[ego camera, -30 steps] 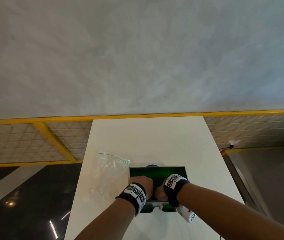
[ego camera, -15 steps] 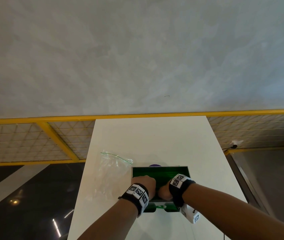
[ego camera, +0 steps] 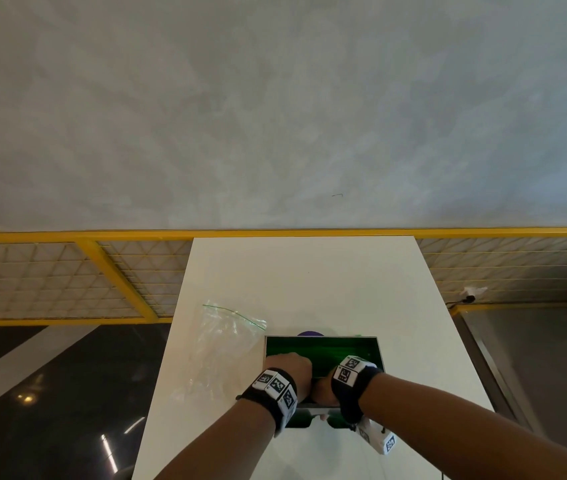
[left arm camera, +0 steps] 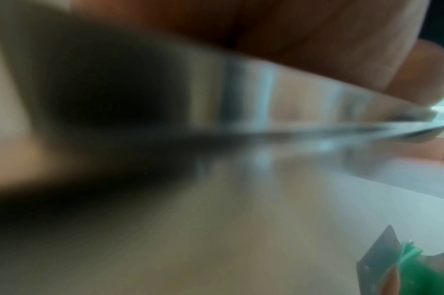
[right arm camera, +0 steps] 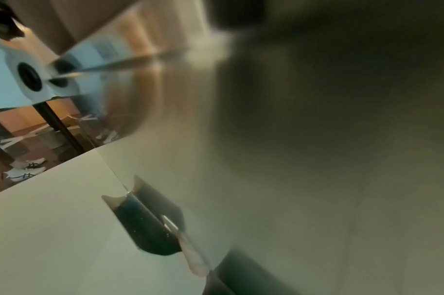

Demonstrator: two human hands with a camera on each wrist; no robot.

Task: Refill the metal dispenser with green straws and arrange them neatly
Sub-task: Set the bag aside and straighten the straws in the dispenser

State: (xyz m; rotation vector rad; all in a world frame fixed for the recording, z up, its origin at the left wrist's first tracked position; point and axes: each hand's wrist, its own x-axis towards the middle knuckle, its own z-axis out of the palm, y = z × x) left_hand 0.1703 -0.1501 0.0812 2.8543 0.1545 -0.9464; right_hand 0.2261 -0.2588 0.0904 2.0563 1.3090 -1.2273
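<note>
1. the white worktop (ego camera: 309,282) carried everything.
2. the metal dispenser (ego camera: 380,355) sat near its front edge, green straws (ego camera: 327,351) inside.
3. a clear bag (ego camera: 219,344) lay just left of it.
4. the left hand (ego camera: 292,370) and right hand (ego camera: 323,389) reached into the dispenser; whether either grip was clamped on straws could not be told.

Just past the fingers, the green straws (ego camera: 323,351) fill the silver-grey metal dispenser (ego camera: 380,355), with a purple patch (ego camera: 309,333) at its far edge. Black wristbands (ego camera: 351,393) carry white tags with black square patterns. The table (ego camera: 309,282) is white; the clear bag (ego camera: 219,344) has a green seal line.
</note>
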